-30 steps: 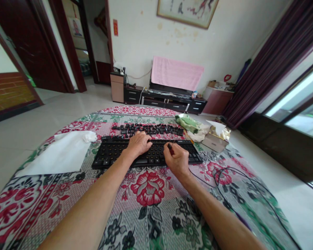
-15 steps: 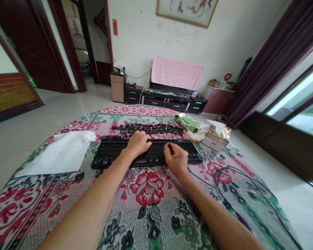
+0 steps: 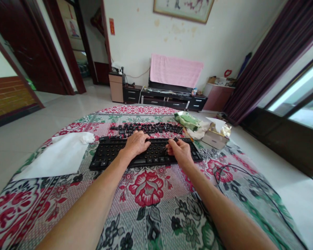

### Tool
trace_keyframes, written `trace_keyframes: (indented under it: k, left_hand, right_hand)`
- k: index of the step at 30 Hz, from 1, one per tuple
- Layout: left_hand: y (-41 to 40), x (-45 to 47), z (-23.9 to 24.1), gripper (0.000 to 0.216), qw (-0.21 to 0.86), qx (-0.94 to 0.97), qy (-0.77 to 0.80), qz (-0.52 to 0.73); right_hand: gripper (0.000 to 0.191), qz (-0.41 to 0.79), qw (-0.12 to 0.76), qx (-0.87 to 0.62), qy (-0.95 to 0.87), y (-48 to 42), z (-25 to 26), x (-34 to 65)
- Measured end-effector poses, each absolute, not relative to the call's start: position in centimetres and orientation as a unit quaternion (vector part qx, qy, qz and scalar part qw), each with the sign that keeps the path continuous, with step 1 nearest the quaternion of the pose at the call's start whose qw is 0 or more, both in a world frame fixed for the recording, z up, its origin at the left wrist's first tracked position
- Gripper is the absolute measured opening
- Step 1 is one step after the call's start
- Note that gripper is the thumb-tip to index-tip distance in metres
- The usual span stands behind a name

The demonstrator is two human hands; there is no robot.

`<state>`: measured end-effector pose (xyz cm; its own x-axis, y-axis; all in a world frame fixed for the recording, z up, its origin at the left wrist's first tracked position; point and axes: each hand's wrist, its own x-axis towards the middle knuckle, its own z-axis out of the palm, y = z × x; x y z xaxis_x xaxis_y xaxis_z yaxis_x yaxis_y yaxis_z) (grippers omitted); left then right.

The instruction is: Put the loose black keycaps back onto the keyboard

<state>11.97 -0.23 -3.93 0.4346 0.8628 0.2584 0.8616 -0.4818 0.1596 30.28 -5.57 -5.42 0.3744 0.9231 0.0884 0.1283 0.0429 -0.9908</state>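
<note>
A black keyboard (image 3: 106,152) lies across the patterned table, most of its keycaps off and rows of key sockets showing. My left hand (image 3: 137,143) lies on its middle part, fingers stretched over the far edge and thumb apart. Closed over the keyboard's right half, my right hand (image 3: 181,151) grips a wire keycap puller (image 3: 167,148); thin wires stick out to the left of the fingers and a dark end shows above them. Loose black keycaps (image 3: 148,128) are spread in rows just behind the keyboard.
To the left lies a white sheet (image 3: 54,156) with a crumpled tissue (image 3: 88,138). A green and white plastic bag (image 3: 187,121) and a tissue box (image 3: 215,138) stand at the right. A black cable (image 3: 240,168) loops over the tablecloth.
My right hand has turned and shifted slightly right, with the puller's wires now pointing left and its dark end up. The left hand stays on the keyboard. The view has tilted slightly.
</note>
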Motion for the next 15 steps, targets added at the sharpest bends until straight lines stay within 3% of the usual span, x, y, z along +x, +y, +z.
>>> trace_keyframes:
  k: [7, 15]
  left_hand:
    - [-1.6, 13.7, -2.9, 0.024, 0.178, 0.896, 0.356, 0.195]
    - [-1.4, 13.5, -2.9, 0.021, 0.223, 0.900, 0.328, 0.180]
  right_hand:
    - [0.029, 0.305, 0.576, -0.596, -0.470, -5.9, -5.5, 30.2]
    - [0.029, 0.351, 0.581, -0.582, -0.447, -6.0, -5.3, 29.7]
